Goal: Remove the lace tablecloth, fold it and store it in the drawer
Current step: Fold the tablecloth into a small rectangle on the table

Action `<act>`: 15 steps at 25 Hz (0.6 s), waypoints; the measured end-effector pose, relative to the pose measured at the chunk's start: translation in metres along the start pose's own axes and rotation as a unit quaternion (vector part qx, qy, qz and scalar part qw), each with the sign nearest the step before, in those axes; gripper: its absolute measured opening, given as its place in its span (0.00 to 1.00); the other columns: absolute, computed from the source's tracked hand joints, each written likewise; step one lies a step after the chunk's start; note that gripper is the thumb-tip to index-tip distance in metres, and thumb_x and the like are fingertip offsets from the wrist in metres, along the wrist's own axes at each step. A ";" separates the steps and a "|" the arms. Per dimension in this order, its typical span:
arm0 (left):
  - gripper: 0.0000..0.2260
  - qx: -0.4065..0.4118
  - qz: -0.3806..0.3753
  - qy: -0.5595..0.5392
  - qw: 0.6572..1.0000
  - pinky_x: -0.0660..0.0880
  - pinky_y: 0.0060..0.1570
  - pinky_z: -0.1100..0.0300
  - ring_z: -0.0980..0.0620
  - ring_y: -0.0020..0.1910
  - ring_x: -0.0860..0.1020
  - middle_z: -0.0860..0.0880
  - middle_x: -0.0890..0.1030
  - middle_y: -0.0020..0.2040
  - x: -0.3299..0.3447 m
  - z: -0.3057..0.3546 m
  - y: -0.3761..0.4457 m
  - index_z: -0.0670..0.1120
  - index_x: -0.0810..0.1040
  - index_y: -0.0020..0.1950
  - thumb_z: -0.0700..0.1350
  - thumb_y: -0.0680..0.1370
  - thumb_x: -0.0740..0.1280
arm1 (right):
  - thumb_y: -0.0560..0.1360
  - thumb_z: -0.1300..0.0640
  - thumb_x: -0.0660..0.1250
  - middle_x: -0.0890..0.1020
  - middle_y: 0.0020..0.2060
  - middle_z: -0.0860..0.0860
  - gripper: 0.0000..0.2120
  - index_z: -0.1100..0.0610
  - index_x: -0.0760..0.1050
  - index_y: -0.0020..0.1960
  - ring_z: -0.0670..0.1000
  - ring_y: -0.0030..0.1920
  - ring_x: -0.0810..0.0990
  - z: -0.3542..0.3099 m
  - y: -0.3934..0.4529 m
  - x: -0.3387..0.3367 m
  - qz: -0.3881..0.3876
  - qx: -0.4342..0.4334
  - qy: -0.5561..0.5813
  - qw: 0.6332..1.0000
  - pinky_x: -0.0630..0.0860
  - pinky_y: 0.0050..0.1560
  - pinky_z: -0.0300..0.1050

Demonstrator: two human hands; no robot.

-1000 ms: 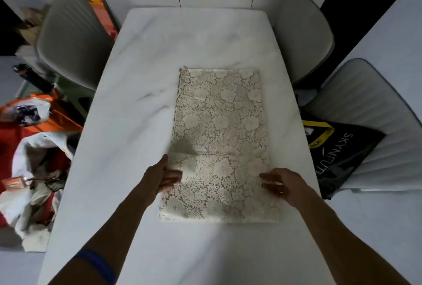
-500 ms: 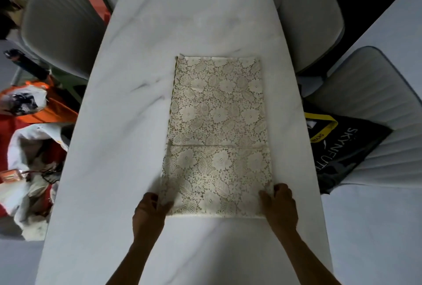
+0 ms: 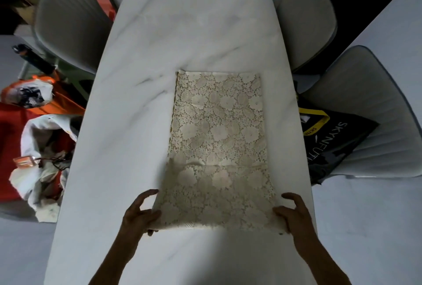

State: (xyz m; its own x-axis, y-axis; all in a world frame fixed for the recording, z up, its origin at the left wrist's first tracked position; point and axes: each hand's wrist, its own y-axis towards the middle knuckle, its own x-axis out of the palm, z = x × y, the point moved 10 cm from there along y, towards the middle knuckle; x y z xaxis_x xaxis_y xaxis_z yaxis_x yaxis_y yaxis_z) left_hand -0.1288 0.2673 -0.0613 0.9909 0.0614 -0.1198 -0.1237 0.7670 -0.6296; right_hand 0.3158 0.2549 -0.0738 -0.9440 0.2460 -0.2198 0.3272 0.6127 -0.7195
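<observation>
Lace tablecloth [image 3: 218, 147] lay folded mid-counter [image 3: 141, 124], near edge pinched at 6 o'clock by left hand [image 3: 139, 214] and right hand [image 3: 294, 214]; best carried level toward 12, corners matched.

2 bare forearms enter from the bottom edge, no sleeves in view on either. Left hand [image 3: 139, 212] bare: no glove, no ring or watch that can be made out. Right hand [image 3: 294, 215] bare too, no glove; fingers [image 3: 288, 196] too dim and blurred to tell any ring. Wrists uncovered, no bands visible in frame.
</observation>
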 end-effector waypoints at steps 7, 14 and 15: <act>0.13 -0.097 -0.056 -0.125 0.986 0.71 0.31 0.58 0.46 0.31 0.80 0.39 0.83 0.36 -0.003 0.058 -0.002 0.42 0.85 0.41 0.47 0.74 0.62 | 0.75 0.58 0.62 0.84 0.33 0.57 0.15 0.58 0.85 0.37 0.54 0.26 0.80 -0.039 -0.017 0.007 -0.108 0.109 0.097 0.983 0.68 0.21 0.42; 0.20 -0.118 -0.005 0.191 0.974 0.66 0.35 0.59 0.51 0.38 0.70 0.47 0.76 0.46 0.013 0.045 0.097 0.46 0.78 0.54 0.61 0.72 0.71 | 0.74 0.56 0.68 0.78 0.38 0.55 0.05 0.56 0.76 0.49 0.52 0.32 0.72 -0.068 0.077 0.045 -0.037 0.078 -0.141 0.986 0.71 0.33 0.42; 0.16 -0.101 0.022 0.209 0.972 0.67 0.34 0.60 0.52 0.37 0.72 0.46 0.77 0.46 0.017 0.039 0.102 0.46 0.77 0.52 0.54 0.72 0.74 | 0.73 0.57 0.70 0.79 0.39 0.53 0.06 0.55 0.76 0.49 0.52 0.35 0.75 -0.068 0.084 0.049 -0.019 0.039 -0.191 0.981 0.74 0.37 0.43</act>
State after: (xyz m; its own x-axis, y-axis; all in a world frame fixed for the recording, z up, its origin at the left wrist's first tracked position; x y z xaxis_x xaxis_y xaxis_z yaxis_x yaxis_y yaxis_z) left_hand -0.1226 0.3713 -0.0979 0.8814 -0.2057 -0.4253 -0.2159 0.6253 -0.7499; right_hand 0.2993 0.3692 -0.1002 -0.9073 -0.0831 -0.4123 0.3022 0.5531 -0.7764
